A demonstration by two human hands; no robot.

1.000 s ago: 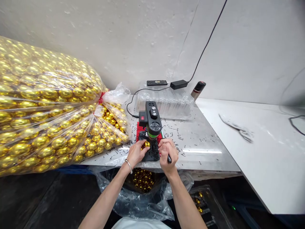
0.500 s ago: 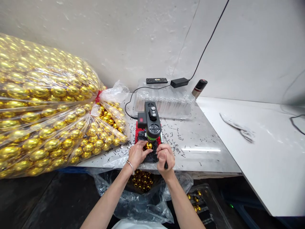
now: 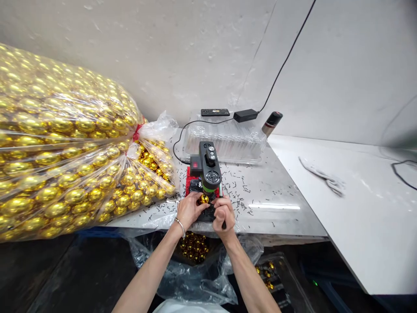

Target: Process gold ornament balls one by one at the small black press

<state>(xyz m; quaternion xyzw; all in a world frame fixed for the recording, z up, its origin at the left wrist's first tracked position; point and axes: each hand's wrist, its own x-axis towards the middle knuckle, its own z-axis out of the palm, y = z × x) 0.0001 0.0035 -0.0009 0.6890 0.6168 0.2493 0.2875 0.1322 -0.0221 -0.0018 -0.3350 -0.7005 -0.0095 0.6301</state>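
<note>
A black bench machine (image 3: pixel 209 163) with a green ring stands on the table, over a red mat (image 3: pixel 192 177). Under its head sits a shiny gold ball (image 3: pixel 204 199). My left hand (image 3: pixel 190 210) pinches that ball between thumb and fingers, from the left side. Wrapped round a black-handled lever (image 3: pixel 223 224) at the machine's right is my right hand (image 3: pixel 224 216), its thumb on top. Short black bits (image 3: pixel 241 203) lie scattered on the metal tabletop (image 3: pixel 276 217).
A big clear bag of gold balls (image 3: pixel 65 174) fills the left. Behind the machine are a clear plastic tray (image 3: pixel 228 143), a power adapter (image 3: pixel 245 115) and a dark bottle (image 3: pixel 272 123). A glove (image 3: pixel 322 176) lies right. An open bag (image 3: pixel 195 278) hangs below the table edge.
My right hand and the lever handle have shifted slightly to the left, closer to the machine. My left hand stays at the ball. The whole view has moved a little.
</note>
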